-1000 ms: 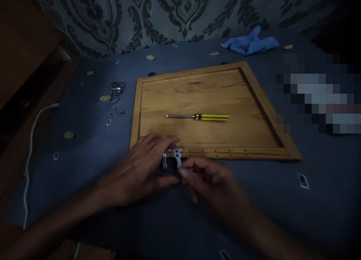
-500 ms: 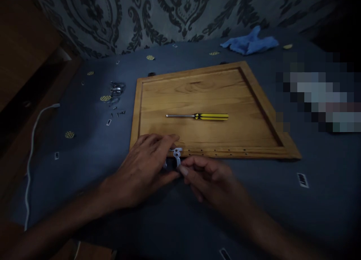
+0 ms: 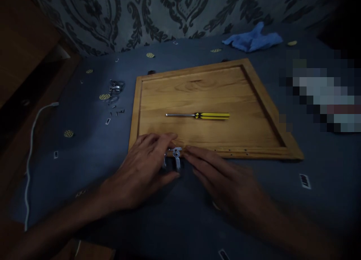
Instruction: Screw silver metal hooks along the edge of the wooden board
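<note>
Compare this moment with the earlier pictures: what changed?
The right hand has left the lower end of the metal fitting and moved up to the wooden panel's near edge, just right of the fitting. The left hand stays around the fitting; the screwdriver still lies on the panel.

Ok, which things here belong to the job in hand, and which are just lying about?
Probably the job's:
- metal fitting at the panel's edge
- wooden panel
- screwdriver
- loose fittings
- small screws

Probably just lying about:
- blue cloth
- white cable
</note>
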Motion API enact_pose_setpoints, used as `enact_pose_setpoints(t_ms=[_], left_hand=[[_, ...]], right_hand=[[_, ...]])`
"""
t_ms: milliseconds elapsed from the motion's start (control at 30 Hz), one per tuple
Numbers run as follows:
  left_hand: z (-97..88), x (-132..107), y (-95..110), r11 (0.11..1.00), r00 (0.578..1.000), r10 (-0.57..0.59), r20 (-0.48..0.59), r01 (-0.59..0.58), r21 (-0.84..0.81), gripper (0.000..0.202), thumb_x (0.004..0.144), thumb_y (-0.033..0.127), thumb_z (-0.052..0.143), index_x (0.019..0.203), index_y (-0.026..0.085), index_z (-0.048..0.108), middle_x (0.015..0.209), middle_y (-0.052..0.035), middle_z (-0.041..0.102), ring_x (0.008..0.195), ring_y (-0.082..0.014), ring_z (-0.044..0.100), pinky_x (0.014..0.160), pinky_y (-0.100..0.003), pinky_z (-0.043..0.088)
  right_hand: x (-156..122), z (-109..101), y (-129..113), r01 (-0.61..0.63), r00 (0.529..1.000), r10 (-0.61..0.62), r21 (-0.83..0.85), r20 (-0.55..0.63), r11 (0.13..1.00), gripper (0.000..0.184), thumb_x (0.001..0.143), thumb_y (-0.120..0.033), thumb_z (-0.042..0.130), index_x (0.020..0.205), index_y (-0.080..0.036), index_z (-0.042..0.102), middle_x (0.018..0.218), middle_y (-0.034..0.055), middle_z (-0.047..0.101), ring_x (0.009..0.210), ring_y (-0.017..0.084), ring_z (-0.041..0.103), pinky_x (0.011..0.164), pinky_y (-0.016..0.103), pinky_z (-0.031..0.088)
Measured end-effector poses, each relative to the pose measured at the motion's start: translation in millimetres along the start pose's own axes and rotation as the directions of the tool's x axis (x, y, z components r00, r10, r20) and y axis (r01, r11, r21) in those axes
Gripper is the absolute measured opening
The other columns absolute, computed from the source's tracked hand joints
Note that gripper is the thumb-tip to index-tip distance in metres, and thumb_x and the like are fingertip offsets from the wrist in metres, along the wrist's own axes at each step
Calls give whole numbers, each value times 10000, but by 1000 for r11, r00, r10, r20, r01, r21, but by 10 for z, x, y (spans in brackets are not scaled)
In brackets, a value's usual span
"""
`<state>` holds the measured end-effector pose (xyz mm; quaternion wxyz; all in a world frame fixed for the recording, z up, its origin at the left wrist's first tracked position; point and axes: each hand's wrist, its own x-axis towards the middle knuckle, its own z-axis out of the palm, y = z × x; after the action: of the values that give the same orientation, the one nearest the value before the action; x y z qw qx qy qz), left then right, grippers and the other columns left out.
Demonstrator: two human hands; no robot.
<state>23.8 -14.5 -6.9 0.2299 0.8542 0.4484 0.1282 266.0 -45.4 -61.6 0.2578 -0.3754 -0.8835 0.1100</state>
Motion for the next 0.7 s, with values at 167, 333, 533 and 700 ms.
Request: enact_pose_setpoints(t_ms=[167, 333, 533, 700], left_hand=[[12, -19, -19, 1000, 1000, 25, -9, -26, -15, 721, 900, 215, 778, 1478, 271, 349, 1349, -85, 655, 1284, -306, 572, 1093, -520, 484], [5, -31, -31, 999, 1000, -4, -8, 4, -46, 722, 903, 245, 778, 1485, 292, 353, 1370, -84, 650, 1313, -311, 562, 1111, -543, 470], [-34, -47, -43, 993, 998, -52, -22, 49, -109, 735, 890, 269, 797, 1483, 324, 366, 1340, -68, 673, 1283, -313, 602, 1093, -546, 484], [-26, -54, -51, 996, 999, -50, -18, 49, -69, 750, 887, 245, 802, 1485, 315, 355, 1362, -70, 655, 1314, -317, 576, 1096, -541, 480]], right_hand=[[-11, 37, 46, 55, 998, -55, -27, 16, 998, 673, 973, -14, 391, 1622, -186, 343, 1475, 154, 643, 1295, 249, 679, 982, 363, 646], [-26, 48, 52, 15, 998, -15, -1, 58, 1000, 596, 988, -46, 372, 1565, -176, 439, 1468, 169, 644, 1277, 282, 691, 950, 414, 668], [-45, 86, 68, -24, 997, 20, 50, 74, 998, 609, 980, -61, 388, 1565, -208, 474, 1439, 143, 670, 1302, 309, 672, 998, 455, 649], [-3, 105, 36, -35, 998, 36, -8, 45, 999, 541, 985, -73, 401, 1494, -201, 533, 1454, 154, 654, 1185, 303, 735, 851, 415, 691]])
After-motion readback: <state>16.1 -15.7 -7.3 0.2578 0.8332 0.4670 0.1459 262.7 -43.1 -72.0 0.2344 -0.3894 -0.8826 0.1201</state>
